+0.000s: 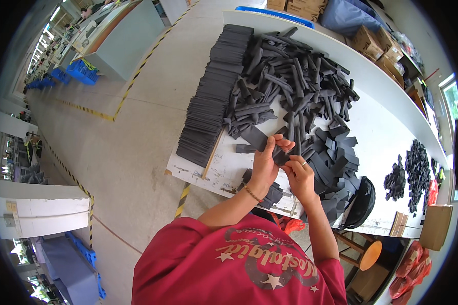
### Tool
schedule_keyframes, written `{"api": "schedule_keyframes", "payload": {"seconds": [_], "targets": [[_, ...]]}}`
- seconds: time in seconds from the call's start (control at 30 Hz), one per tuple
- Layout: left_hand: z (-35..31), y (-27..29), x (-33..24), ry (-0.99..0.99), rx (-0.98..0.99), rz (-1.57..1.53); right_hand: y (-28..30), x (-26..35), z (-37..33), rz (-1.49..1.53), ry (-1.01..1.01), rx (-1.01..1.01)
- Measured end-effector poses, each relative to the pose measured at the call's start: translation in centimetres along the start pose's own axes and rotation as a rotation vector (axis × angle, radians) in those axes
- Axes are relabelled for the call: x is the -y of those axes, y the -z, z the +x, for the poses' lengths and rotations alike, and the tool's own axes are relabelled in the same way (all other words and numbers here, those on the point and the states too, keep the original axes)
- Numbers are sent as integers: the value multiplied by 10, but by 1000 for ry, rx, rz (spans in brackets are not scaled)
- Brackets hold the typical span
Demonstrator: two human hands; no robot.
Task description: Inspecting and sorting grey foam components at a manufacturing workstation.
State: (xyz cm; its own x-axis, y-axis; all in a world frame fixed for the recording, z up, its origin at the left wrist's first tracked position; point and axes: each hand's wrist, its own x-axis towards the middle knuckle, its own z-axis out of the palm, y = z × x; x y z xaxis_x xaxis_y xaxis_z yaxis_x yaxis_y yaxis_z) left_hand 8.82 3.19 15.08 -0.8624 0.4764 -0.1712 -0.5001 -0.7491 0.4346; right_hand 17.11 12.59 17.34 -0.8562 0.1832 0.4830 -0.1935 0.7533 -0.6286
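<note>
Over the near edge of the white table [229, 170], my left hand [265, 165] grips a dark grey strip [280, 156], thumb up and fingers curled. Closed on the lower right end of that same strip is my right hand [301, 177]. Whether the strip is cloth or thin foam, I cannot tell. Just beyond my left hand shows a flat dark grey piece [253, 136]; its link to the held strip is hidden. Beside my right hand lies a heap of flat dark grey pieces [328, 165]. Under my wrists sits a smaller dark stack [272, 195], partly covered by my left forearm.
A long row of tightly stacked dark pieces [208, 96] lines the table's left side. A big pile of rolled dark pieces [295, 76] fills the far middle. Small dark scraps [416, 173], a black mesh bag [360, 203] and a wooden stool [370, 255] are at right.
</note>
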Motion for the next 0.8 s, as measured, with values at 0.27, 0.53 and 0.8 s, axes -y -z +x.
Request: {"api": "schedule_keyframes", "payload": {"seconds": [0.27,0.53,0.8], "targets": [[1,2,5,3,-26,-1,-4,-4,3,13,-2,11],[2,6,2,25,-56,-27,-6,-5,4,33,3,27],[5,7,0,5,6,57,-12,5,3,458,-413,4]]}}
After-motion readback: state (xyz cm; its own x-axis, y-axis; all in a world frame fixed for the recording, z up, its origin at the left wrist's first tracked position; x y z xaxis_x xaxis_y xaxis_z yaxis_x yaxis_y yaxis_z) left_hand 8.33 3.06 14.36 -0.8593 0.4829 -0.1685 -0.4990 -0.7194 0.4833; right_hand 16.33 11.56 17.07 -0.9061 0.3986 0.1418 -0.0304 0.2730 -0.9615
